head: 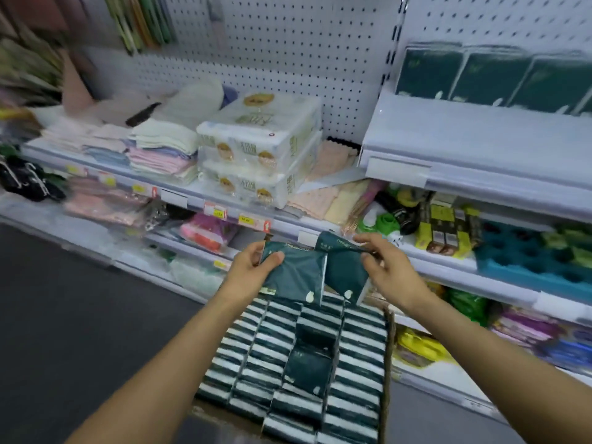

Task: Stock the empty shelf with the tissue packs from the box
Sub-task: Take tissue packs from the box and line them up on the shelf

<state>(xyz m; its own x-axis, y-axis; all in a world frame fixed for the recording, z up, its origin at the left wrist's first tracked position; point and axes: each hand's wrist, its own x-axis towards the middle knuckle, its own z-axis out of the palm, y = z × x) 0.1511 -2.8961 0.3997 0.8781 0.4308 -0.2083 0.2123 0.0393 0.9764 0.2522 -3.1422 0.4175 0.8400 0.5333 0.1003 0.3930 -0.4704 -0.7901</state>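
Folded towels (pixel 160 149) in pastel stacks lie on the left shelf, just left of two stacked white paper packs (pixel 259 149). Yellow price tags (pixel 246 220) line the shelf edge below. White pegboard (pixel 288 52) backs the far wall. Teal foam trays (pixel 528 254) sit at right.

Two dark green tissue packs (pixel 315 277) side by side above the seemingly near-full box (pixel 388 354) of striped pack edges
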